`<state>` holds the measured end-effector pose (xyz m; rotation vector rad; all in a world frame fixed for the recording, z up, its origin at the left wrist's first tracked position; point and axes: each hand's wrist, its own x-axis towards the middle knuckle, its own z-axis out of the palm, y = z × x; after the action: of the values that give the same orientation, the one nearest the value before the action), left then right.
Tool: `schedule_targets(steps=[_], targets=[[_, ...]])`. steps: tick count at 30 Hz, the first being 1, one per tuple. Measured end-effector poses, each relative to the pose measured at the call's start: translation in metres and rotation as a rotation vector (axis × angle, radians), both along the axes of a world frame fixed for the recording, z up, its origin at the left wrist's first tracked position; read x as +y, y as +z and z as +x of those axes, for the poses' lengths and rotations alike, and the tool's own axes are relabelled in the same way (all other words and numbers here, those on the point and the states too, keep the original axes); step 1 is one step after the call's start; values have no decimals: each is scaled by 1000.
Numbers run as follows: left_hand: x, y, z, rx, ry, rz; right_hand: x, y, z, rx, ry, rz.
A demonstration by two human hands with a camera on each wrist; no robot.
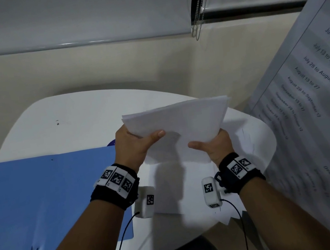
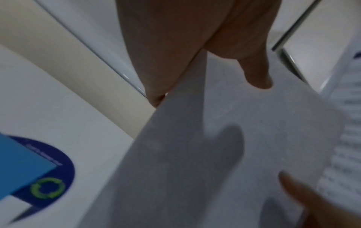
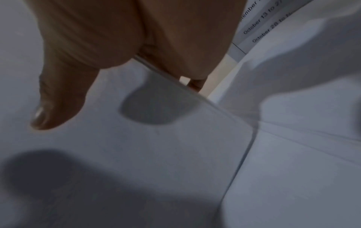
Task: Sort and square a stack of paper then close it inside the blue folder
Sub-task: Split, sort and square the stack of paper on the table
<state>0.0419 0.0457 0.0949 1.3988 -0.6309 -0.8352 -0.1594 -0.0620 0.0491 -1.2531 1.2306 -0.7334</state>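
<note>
A stack of white paper (image 1: 181,122) is lifted above the white table (image 1: 72,118), tilted, its sheets slightly fanned at the far edge. My left hand (image 1: 134,144) grips the stack's left side, thumb on top and fingers underneath. My right hand (image 1: 212,145) grips its near right side the same way. The wrist views show the paper (image 2: 234,138) (image 3: 156,154) under each thumb. The blue folder (image 1: 49,203) lies open and flat on the table's left, with a corner (image 2: 21,166) in the left wrist view. More white sheets (image 1: 174,190) lie on the table under my hands.
A large printed sheet with date ranges (image 1: 318,100) hangs at the right, close to my right arm. A dark round sticker (image 2: 54,177) sits on the table beside the folder's corner. A beige wall and window blinds (image 1: 77,15) stand beyond the table.
</note>
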Motion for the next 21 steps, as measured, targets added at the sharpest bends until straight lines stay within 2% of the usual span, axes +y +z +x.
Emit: schedule_targets(steps=[4, 8, 12, 17, 21], targets=[[2, -9, 2, -3, -43, 69, -4, 12, 0, -67, -29, -31], [1, -13, -5, 28, -10, 54, -4, 20, 4, -99, -53, -46], [4, -14, -3, 20, -73, 54, -4, 29, -1, -149, -72, -68], [4, -17, -3, -16, -98, 82, -8, 53, 5, -196, -4, -172], [5, -14, -2, -14, -71, 50, -9, 74, 6, -287, -45, -275]])
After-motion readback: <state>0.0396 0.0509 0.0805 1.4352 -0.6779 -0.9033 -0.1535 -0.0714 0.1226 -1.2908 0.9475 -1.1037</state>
